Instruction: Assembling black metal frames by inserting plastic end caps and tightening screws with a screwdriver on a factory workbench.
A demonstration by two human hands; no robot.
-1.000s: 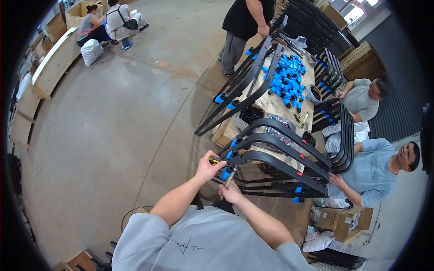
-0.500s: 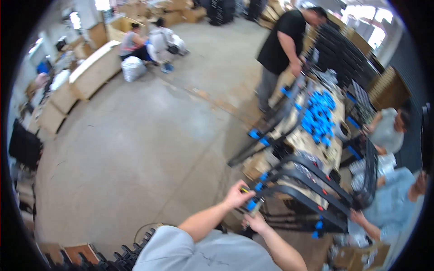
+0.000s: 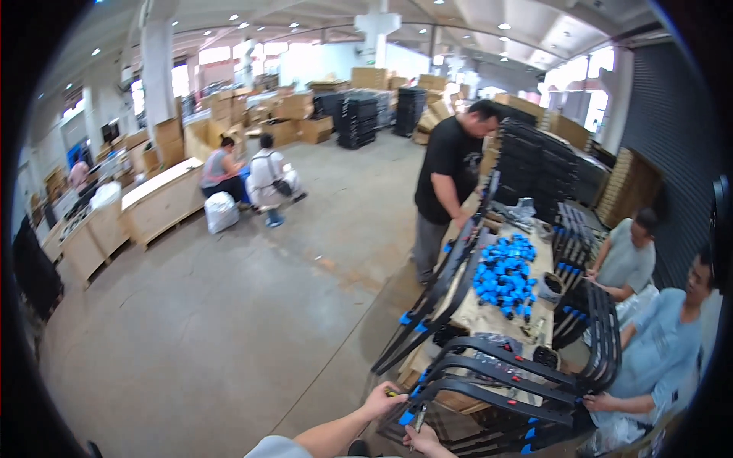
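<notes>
My left hand (image 3: 385,398) is closed on the near end of a long black curved frame (image 3: 496,375), beside a blue end cap (image 3: 406,417). My right hand (image 3: 424,440) sits just below it at the bottom edge, fingers closed around a small slim tool (image 3: 418,417) that points up at the cap. Several such black frames lie stacked across the near end of a cardboard-covered table (image 3: 534,267). A pile of blue caps (image 3: 502,276) lies in the middle of that table.
A person in a black shirt (image 3: 450,179) stands at the table's far left side. Two seated people (image 3: 663,343) work on the right. More black frames (image 3: 439,294) lean on the table's left edge. Two people (image 3: 248,177) crouch by wooden crates (image 3: 156,202) across the concrete floor.
The view has swung up from the floor and table to look across the hall. My hands stay on the frame end and now sit at the bottom edge.
</notes>
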